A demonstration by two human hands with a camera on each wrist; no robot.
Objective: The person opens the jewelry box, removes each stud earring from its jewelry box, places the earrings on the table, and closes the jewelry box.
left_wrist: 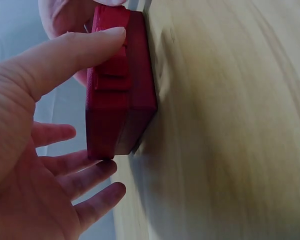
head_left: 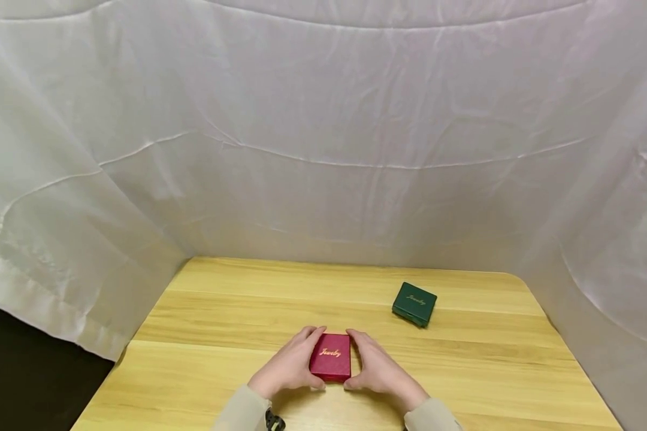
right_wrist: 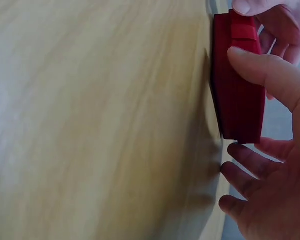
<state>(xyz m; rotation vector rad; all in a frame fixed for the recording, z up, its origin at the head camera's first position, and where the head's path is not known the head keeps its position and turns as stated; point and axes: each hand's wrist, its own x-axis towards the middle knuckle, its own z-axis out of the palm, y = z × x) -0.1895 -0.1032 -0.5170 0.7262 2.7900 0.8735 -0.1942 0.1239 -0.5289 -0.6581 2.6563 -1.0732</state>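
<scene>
Well, head view: my L hand (head_left: pixel 291 364) and R hand (head_left: pixel 378 364) flank the red box (head_left: pixel 331 354) at the table's (head_left: pixel 194 377) near side, each gripping betw. thumb and fingers; green box (head_left: pixel 416 302) apart, farther R. L wrist: thumb on ribbon (left_wrist: pixel 114 67), fingertips at box's end. R wrist: thumb on front. Lifted? Can't tell. Est.: light, stiff, sl. slippery; hold rigid ends, not ribbon.
</scene>
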